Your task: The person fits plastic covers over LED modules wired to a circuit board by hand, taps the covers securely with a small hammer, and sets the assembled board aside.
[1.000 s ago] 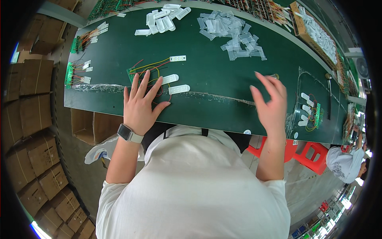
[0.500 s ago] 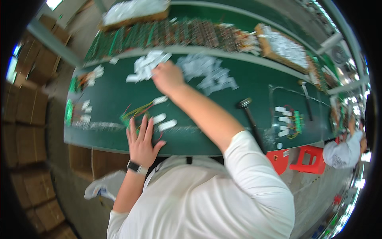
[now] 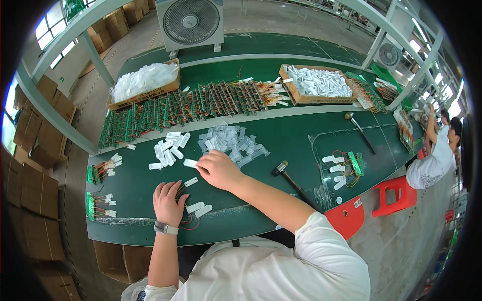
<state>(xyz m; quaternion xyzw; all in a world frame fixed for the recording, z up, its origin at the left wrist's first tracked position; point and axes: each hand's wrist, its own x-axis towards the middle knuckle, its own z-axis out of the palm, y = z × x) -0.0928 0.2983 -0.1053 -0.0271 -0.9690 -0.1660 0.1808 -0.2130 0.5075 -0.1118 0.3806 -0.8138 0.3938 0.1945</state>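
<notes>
My right hand [image 3: 219, 170] pinches a small white plastic case [image 3: 190, 163] above the bench, between two piles. One is a pile of white cases [image 3: 168, 150]; the other is a heap of translucent plastic pieces [image 3: 232, 141]. My left hand [image 3: 169, 203] is curled over a wired circuit board, which it hides from view. Thin wires run out from under it, one to a white end piece [image 3: 191, 181]. Beside it lie two white cases [image 3: 200, 208] and a red wire loop [image 3: 189, 224].
Wired boards [image 3: 91, 205] lie at the left edge, and another green board [image 3: 356, 163] at the right. Two hammers [image 3: 296, 184] rest on the bench. Behind stand a row of boards [image 3: 186, 106] and boxes of plastic parts [image 3: 321, 83]. Co-workers [image 3: 433, 165] sit at far right, near a red stool [image 3: 394, 195].
My right hand has drawn back from the white pile with a case in its fingers. My left fingers, spread before, are now curled over the board. The view has tilted upward.
</notes>
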